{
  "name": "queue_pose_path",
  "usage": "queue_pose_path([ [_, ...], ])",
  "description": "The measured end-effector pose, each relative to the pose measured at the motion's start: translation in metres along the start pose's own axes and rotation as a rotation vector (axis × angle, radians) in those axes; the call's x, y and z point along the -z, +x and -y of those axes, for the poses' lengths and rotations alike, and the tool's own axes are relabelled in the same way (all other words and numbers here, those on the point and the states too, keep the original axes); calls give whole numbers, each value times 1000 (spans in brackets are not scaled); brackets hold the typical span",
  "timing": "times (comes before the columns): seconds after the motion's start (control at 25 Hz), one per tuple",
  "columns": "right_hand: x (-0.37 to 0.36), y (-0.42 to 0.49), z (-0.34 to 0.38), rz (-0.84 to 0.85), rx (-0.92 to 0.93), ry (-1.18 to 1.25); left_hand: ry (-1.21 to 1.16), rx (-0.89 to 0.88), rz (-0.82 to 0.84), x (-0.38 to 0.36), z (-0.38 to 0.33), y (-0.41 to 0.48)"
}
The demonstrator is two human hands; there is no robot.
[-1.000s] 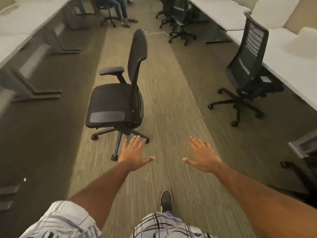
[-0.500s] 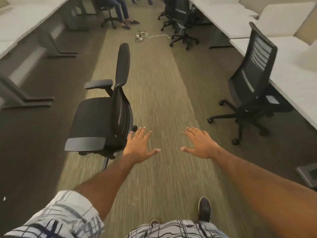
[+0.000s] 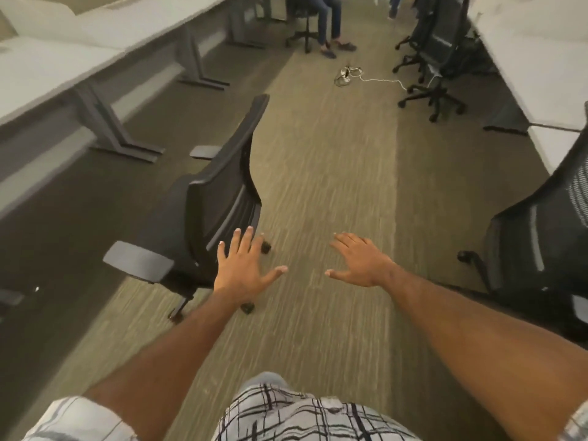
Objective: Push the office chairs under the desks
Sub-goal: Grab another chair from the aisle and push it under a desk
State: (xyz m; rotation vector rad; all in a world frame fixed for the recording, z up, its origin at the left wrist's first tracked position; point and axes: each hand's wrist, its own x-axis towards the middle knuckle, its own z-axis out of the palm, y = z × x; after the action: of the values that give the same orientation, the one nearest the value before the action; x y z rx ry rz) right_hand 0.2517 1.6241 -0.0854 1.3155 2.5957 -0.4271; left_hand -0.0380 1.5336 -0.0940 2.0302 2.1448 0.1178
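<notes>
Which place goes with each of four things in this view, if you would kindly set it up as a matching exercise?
Things:
1. left hand
2. right hand
3. white cable
4. mesh-back chair

Places:
A. lying on the carpet, far ahead
B. spread open over bare carpet
C. at the view's right edge
D. fingertips at the black chair's back

Pairs: 1-D, 2-B, 3-A, 4-C.

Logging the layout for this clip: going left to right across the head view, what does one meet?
From the left: desk row → black office chair → right hand → mesh-backed chair.
</notes>
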Motion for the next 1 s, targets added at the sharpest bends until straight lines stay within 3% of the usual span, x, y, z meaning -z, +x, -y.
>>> queue_pose_path([
  [0.24,57,124,-41,-36,159,-57,-105,153,-464,39,-29,61],
  [0.36,94,189,-44,-76,236,-38,-125,266,-579,65,-13,108],
  [0.6,179,308,-40,-199,432,-20,-129,572,-581,109,26,167],
  [0.8,240,420,-28,-313,643,-20,-211,824,-464,118,46,201],
  [0.92,263,475,-15,-233,768,-77,-245,893,-330,116,47,215],
  [1.0,272,498,-9,-54,840,-197,-157,957,-233,112,43,220],
])
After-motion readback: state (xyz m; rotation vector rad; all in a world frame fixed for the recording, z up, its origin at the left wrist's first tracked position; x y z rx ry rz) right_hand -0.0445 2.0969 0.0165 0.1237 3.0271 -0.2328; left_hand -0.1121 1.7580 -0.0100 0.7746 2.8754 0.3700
